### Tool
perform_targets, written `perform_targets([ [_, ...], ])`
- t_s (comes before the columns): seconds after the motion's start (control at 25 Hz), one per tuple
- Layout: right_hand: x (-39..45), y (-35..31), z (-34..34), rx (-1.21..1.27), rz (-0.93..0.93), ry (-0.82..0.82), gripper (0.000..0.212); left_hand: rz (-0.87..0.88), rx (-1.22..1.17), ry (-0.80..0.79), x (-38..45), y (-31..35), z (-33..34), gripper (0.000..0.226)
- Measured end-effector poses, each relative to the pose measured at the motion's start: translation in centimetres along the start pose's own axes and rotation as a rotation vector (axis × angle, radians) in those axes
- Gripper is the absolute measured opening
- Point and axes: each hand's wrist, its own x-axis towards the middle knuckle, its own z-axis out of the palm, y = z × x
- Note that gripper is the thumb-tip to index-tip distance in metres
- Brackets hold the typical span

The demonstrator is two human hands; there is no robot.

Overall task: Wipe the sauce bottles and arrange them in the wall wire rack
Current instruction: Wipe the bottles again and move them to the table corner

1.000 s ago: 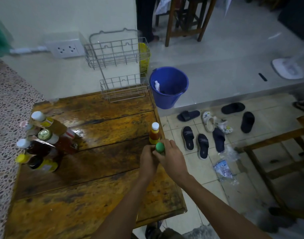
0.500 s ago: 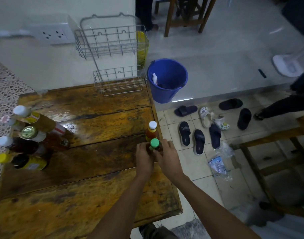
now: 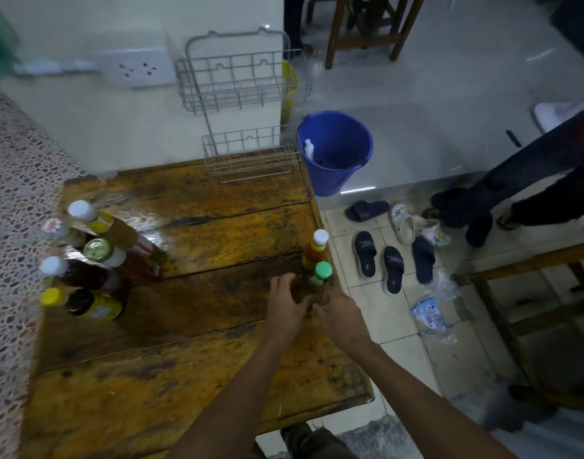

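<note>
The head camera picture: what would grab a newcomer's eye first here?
Probably the two hands, left hand and right hand, beside a green-capped bottle near the right edge of the worn wooden table. Next, the cluster of sauce bottles at the table's left, then the bare wire rack on the wall beside a blue bucket.

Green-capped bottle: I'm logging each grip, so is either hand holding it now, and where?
Neither holds it. The green-capped bottle stands on the table; the left hand and right hand lie just short of it, fingers spread.
</note>
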Motion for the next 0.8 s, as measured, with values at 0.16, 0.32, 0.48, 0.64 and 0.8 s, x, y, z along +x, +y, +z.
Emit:
perform_targets([
  [0.16, -2.2, -7.4, 2.5, -0.225, -0.245, -0.108, 0.027, -0.053, 0.038, 0.077, -2.5, -4.9, -7.4, 0.037],
  [0.32, -1.7, -19.9, 5.4, -0.328, -0.566, -0.114, 0.031, -0.275, -0.070, 0.346, -5.0, -10.9, -17.8, 0.029],
  [0.48, -3.0, -30.6, 9.5, -0.316, -0.854, -0.097, 0.034, -0.390, -0.109, 0.627, -5.2, -16.1, -26.3, 0.050],
  [0.64, -3.4, -36.8, 13.4, -0.346, -0.962, 0.014, 0.046, -0.362, -0.133, 0.659, -2.1, -16.5, -31.6, 0.047],
  [0.8, -2.7, -38.6, 15.6, -0.424, -0.945, 0.028, 0.047, -0.195, -0.156, 0.508, -0.6, -17.2, -32.9, 0.030],
])
